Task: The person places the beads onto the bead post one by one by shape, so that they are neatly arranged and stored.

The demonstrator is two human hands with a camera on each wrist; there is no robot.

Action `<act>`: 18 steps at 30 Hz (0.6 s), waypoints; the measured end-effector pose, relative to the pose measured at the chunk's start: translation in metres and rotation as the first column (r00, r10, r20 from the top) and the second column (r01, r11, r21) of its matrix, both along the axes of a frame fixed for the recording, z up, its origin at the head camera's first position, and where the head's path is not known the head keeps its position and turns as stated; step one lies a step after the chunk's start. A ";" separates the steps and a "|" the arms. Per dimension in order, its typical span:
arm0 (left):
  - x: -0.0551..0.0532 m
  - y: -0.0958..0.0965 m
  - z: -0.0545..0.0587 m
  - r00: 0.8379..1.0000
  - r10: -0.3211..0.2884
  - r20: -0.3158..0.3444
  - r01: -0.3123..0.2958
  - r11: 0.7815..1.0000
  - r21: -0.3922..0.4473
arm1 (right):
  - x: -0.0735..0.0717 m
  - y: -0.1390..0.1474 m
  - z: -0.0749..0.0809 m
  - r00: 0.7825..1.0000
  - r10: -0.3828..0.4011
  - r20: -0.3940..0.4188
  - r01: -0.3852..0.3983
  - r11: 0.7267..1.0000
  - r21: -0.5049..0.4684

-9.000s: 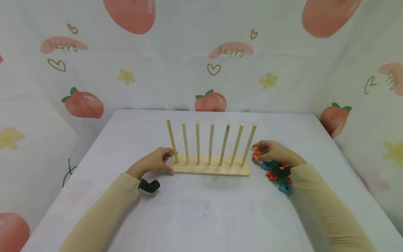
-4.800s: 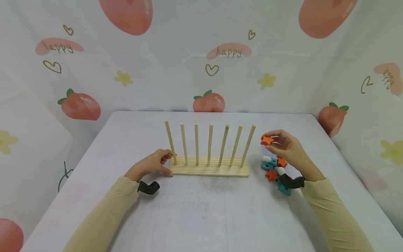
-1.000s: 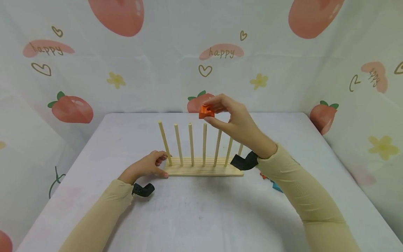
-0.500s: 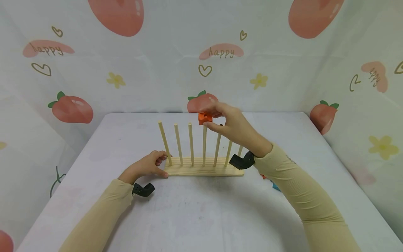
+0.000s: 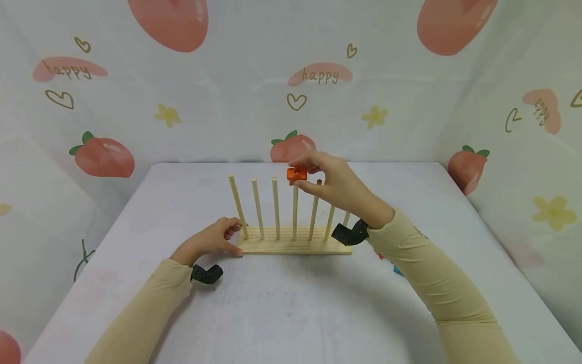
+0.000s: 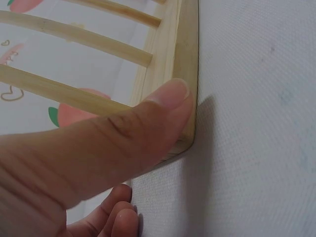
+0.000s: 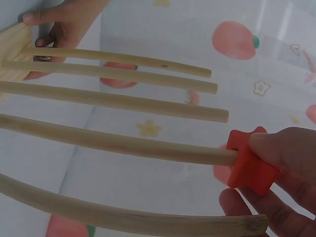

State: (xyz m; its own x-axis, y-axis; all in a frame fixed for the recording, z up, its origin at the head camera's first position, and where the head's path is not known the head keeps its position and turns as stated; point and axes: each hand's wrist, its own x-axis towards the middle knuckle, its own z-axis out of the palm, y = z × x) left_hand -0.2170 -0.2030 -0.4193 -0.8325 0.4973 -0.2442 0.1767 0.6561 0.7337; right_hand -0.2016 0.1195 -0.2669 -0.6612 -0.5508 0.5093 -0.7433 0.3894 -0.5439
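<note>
A wooden peg board (image 5: 295,246) with several upright pegs stands on the table. My left hand (image 5: 210,242) grips its left end. In the left wrist view the thumb (image 6: 170,96) presses on the board's front corner. My right hand (image 5: 341,181) pinches an orange star-shaped bead (image 5: 297,174) between thumb and fingers. That bead (image 7: 251,163) sits at the top of the middle peg (image 5: 295,212), whose tip enters it in the right wrist view. The pegs at the right are partly hidden behind my right hand and wrist.
Beside the board's right end, bits of an orange piece (image 5: 381,256) and a blue piece (image 5: 398,271) show from under my right sleeve, which covers the rest. A green cord (image 5: 84,259) hangs past the table's left edge. A patterned cloth (image 5: 227,101) rises behind the table.
My right hand took an orange star bead from the right-hand pile and carried it left over the board. Over the last second it came down onto the middle peg's tip. My left hand kept its hold.
</note>
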 end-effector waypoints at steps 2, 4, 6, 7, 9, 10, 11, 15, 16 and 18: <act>0.001 -0.001 0.000 1.000 0.002 -0.001 -0.002 1.000 -0.001 | 0.000 -0.001 0.000 1.000 0.005 -0.003 -0.005 1.000 0.004; 0.001 -0.001 0.000 1.000 0.006 -0.002 -0.006 1.000 -0.004 | -0.001 -0.001 -0.002 1.000 0.006 -0.007 -0.006 1.000 0.004; 0.001 -0.002 0.000 1.000 0.008 -0.004 -0.008 1.000 -0.008 | -0.001 -0.001 -0.002 1.000 0.003 -0.013 -0.003 1.000 0.008; 0.002 -0.002 0.000 1.000 0.010 -0.002 -0.010 1.000 -0.009 | -0.001 -0.001 -0.002 1.000 0.001 -0.014 0.000 1.000 0.011; 0.002 -0.002 0.000 1.000 0.015 0.003 -0.015 1.000 -0.010 | -0.001 -0.001 -0.003 1.000 -0.002 -0.013 0.002 1.000 0.018; 0.002 -0.002 0.001 1.000 0.015 0.004 -0.015 1.000 -0.011 | -0.001 -0.001 -0.003 1.000 -0.002 -0.012 0.003 1.000 0.020; 0.002 -0.002 0.001 1.000 0.019 0.008 -0.018 1.000 -0.011 | -0.001 -0.001 -0.003 1.000 -0.003 -0.010 0.004 1.000 0.025; 0.002 -0.001 0.001 1.000 0.021 0.011 -0.021 1.000 -0.013 | -0.001 0.000 -0.002 1.000 0.001 -0.003 -0.001 1.000 0.031; 0.002 -0.001 0.001 1.000 0.021 0.012 -0.021 1.000 -0.012 | -0.001 0.000 -0.002 1.000 0.001 -0.003 -0.001 0.999 0.032; 0.002 -0.001 0.001 1.000 0.020 0.010 -0.020 1.000 -0.010 | 0.000 0.001 -0.001 1.000 -0.002 -0.005 0.002 0.999 0.035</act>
State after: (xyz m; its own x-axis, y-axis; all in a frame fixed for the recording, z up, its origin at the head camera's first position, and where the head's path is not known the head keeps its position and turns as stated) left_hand -0.2150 -0.2038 -0.4185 -0.8396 0.4782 -0.2576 0.1558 0.6663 0.7292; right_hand -0.2017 0.1201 -0.2680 -0.6597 -0.5674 0.4928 -0.7453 0.4097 -0.5259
